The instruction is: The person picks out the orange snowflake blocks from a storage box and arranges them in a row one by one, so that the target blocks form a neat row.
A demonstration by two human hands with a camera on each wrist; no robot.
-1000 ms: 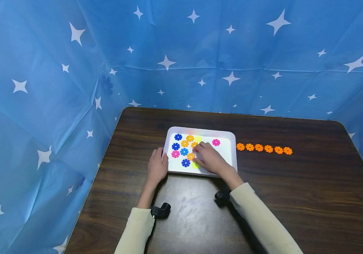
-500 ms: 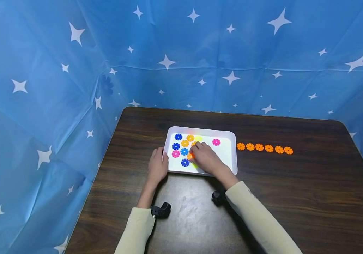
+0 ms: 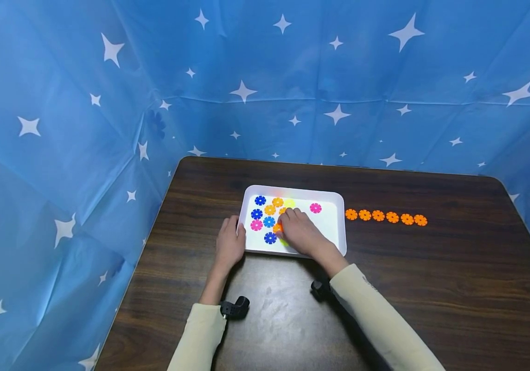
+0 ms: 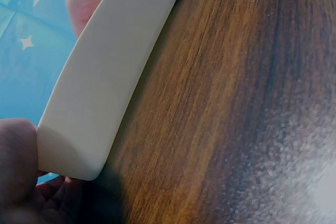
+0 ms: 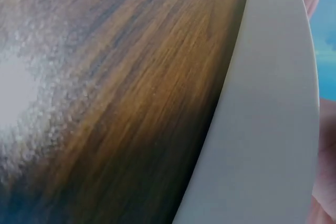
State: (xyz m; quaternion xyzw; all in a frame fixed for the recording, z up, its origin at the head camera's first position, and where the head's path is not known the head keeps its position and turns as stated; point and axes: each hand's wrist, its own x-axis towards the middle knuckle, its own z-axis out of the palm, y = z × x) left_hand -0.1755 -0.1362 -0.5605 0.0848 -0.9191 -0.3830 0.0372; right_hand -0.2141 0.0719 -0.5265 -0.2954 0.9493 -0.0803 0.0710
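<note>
My left hand [image 3: 231, 242] grips the left side of a shallow white tray [image 3: 341, 226]; in the left wrist view the thumb lies against the tray wall [image 4: 105, 82] and fingers curl at its lower corner. Flower-shaped plastic discs in several colours lie flat inside. Over the tray's middle, my right hand [image 3: 303, 233] has its thumb and fingers bent down onto an orange disc [image 3: 277, 228], pinching it and covering part of it. A yellow disc [image 3: 285, 242] below is mostly hidden by this hand. In the right wrist view the tray wall [image 5: 262, 103] hides much of the hand.
Right of the tray, several orange discs [image 3: 378, 216] form a row on the dark wooden table [image 3: 455, 278]. Inside the tray are blue discs [image 3: 270, 238], pink discs [image 3: 315, 208] and more orange discs [image 3: 270, 209]. A starry blue cloth [image 3: 265, 67] hangs behind the table.
My right hand has moved slightly left and its fingers have closed down onto the orange disc. The left hand stays on the tray, and the row of orange discs is unchanged.
</note>
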